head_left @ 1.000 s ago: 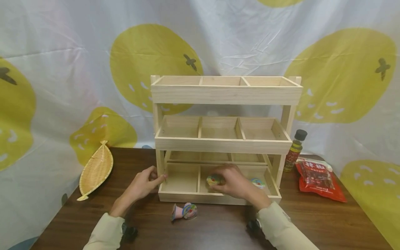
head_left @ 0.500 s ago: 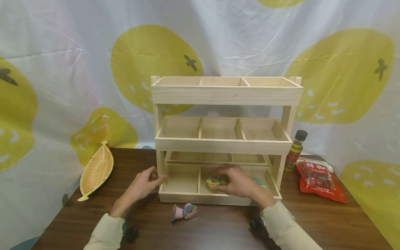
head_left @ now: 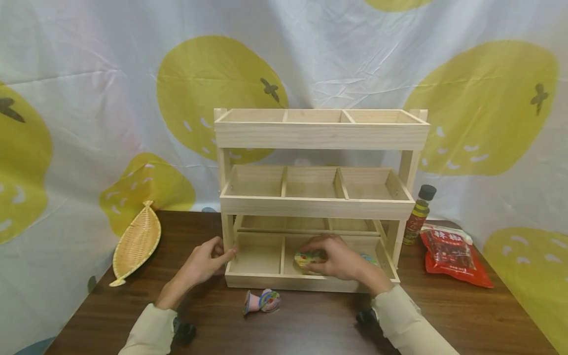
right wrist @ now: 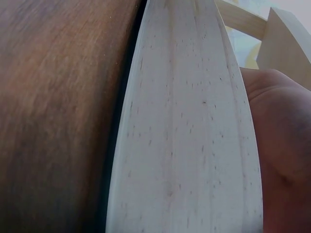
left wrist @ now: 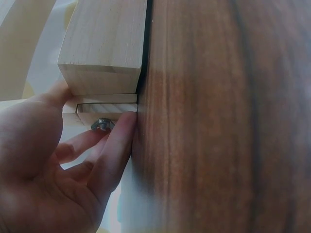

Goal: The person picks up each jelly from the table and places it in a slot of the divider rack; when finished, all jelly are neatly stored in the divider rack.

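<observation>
A light wooden three-tier rack (head_left: 306,207) stands on the table. My left hand (head_left: 206,259) grips the lower left side of the rack, thumb at the front; in the left wrist view its fingers lie beside a metal wing nut (left wrist: 102,124). In the middle compartment of the bottom tray (head_left: 266,281), my right hand (head_left: 339,259) holds a small jelly cup (head_left: 305,258) with a colourful printed lid. Another jelly cup's lid (head_left: 369,258) shows in the right compartment, partly behind the hand. The right wrist view shows mostly the tray's front board, which hides the fingertips.
Two pinkish jelly cups (head_left: 252,301) lie on the table (head_left: 310,330) before the rack. A leaf-shaped woven basket (head_left: 136,241) stands at the left. To the right are a black-capped bottle (head_left: 418,214) and a red bag of dried chillies (head_left: 452,254).
My right hand has shifted slightly right, and more of the held cup's lid shows. The hand covers more of the cup in the right compartment. My left hand has stayed in place.
</observation>
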### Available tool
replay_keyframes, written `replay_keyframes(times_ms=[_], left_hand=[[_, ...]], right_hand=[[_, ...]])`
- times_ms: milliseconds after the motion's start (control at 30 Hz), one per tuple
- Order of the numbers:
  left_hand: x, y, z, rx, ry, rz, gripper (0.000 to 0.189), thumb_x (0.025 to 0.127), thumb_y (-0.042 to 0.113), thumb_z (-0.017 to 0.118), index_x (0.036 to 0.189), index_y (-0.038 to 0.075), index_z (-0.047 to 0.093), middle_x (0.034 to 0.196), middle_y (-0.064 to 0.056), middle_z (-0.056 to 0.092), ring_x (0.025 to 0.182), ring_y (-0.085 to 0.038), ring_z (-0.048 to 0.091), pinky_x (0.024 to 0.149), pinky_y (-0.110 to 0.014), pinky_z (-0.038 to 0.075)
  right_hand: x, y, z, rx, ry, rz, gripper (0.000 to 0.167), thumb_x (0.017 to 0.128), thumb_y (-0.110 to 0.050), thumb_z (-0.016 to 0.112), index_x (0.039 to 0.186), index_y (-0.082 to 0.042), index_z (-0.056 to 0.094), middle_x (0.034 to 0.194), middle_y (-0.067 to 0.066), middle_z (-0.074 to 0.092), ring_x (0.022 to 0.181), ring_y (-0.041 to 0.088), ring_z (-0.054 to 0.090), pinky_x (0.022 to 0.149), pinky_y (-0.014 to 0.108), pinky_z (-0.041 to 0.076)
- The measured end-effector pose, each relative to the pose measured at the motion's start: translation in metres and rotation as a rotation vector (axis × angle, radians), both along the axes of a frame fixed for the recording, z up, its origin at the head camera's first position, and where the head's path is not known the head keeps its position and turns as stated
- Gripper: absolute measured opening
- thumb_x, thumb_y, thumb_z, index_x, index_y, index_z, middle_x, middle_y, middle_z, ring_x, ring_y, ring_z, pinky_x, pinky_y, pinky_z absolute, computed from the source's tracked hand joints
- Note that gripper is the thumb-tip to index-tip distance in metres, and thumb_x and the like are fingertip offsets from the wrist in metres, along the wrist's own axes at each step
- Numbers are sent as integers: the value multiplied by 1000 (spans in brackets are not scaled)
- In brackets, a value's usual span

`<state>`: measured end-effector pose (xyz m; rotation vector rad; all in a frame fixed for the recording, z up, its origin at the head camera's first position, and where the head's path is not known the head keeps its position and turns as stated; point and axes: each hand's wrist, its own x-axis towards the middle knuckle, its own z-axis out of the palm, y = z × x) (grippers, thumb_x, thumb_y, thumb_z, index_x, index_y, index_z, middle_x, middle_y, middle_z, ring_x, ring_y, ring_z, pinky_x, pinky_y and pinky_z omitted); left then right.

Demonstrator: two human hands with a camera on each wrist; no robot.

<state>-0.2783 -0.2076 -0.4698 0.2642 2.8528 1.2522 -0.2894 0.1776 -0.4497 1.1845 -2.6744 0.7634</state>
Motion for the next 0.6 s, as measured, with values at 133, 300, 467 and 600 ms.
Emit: replay_keyframes(times_ms=[133, 300, 467, 600], left_hand=[[0, 0, 0, -10, 5, 3, 37, 105, 45, 73, 108, 9, 67, 98, -5, 74, 82, -14, 67, 68, -28, 56], [0, 1, 0, 0, 5, 2, 38, 104, 45, 73, 108, 8, 67, 97, -4, 76, 83, -14, 69, 69, -29, 58], [0, 2, -1, 46, -12, -4, 38, 104, 44, 73, 109, 7, 67, 99, -6, 75, 86, -16, 74, 69, -28, 63], [2, 2, -1, 93, -33, -7, 37, 105, 41, 74, 111, 5, 66, 100, -9, 75, 87, -18, 76, 70, -31, 67]], right_hand=[[0, 1, 0, 3, -15, -6, 37, 91, -25, 89, 124, -11, 80, 127, 4, 79, 121, 26, 73, 109, 49, 57], [1, 2, 1, 6, -22, -13, 39, 90, -26, 90, 125, -12, 80, 128, 3, 79, 122, 25, 73, 111, 49, 56], [1, 2, 1, -15, -15, -2, 38, 91, -26, 90, 124, -12, 79, 128, 4, 79, 119, 24, 73, 105, 45, 60], [4, -3, 3, -75, -27, 35, 35, 94, -21, 87, 125, -8, 77, 127, 8, 78, 112, 25, 75, 95, 41, 65]])
